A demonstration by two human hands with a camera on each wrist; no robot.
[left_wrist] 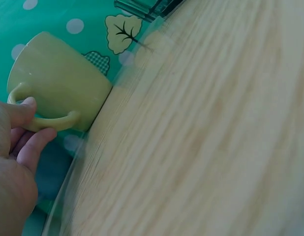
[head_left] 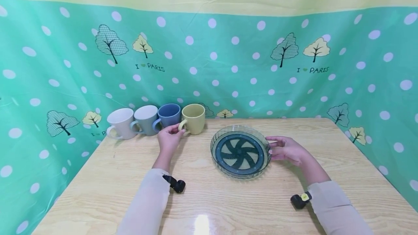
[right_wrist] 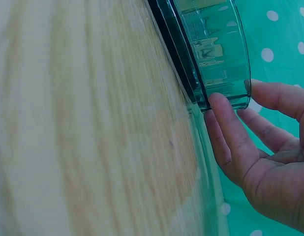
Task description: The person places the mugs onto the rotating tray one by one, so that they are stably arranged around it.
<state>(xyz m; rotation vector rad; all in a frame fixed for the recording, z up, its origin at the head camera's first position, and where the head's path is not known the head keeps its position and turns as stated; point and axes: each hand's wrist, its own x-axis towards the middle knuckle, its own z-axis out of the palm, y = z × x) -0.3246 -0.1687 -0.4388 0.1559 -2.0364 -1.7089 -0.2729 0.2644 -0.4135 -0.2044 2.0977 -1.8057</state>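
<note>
Pinching with the left hand [head_left: 169, 141], thumb against fingers, the handle [left_wrist: 68, 119] of a smooth yellow mug [head_left: 196, 122], upright near the far edge of the worktop [head_left: 209, 195], left of centre; touching with the right hand [head_left: 289, 150], fingertips apart, the wall of a round, ribbed, see-through dish [head_left: 240, 129] (dark pinwheel pattern [head_left: 240, 151] inside), farther right. Lined up toward the far left corner: a blue mug [head_left: 170, 119], a grey-blue mug [head_left: 148, 122], a white mug [head_left: 122, 123]. Hanging behind: a polka-dot curtain [head_left: 225, 68].

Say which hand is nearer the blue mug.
Left. Left hand is just in front of the blue mug, pinching the yellow mug's handle; right hand is far right of both, touching the round dish.
</note>
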